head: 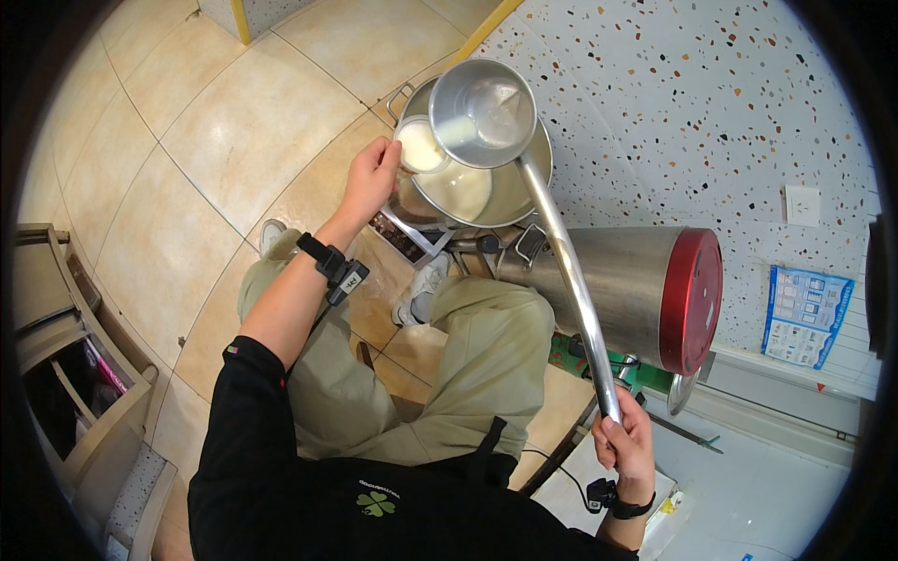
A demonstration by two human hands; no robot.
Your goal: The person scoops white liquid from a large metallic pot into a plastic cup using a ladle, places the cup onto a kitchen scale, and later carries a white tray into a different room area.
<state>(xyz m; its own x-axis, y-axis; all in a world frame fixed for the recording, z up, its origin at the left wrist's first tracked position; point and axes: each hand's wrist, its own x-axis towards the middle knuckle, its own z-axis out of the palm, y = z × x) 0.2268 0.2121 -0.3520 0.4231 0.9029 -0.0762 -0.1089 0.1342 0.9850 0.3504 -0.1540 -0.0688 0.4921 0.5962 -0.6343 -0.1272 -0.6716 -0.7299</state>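
Note:
My left hand [368,175] grips the rim of a small clear cup [419,149] with creamy white liquid in it. The cup is over the near-left side of a large metal pot [530,189], beside the ladle's bowl. Pale liquid [459,193] shows inside the pot. With my right hand [624,435] I hold the end of a long-handled metal ladle [572,280]. Its wide bowl [484,112] is above the pot, tilted so its inside faces me, with a little whitish liquid at its left. The bowl and cup hide part of the pot.
A cooker with a control panel [400,238] sits by the pot's near side. Right of my knee is a metal barrel [596,287] with a red end [694,301]. A speckled wall [659,119] bounds the right; a cabinet [77,350] is at left.

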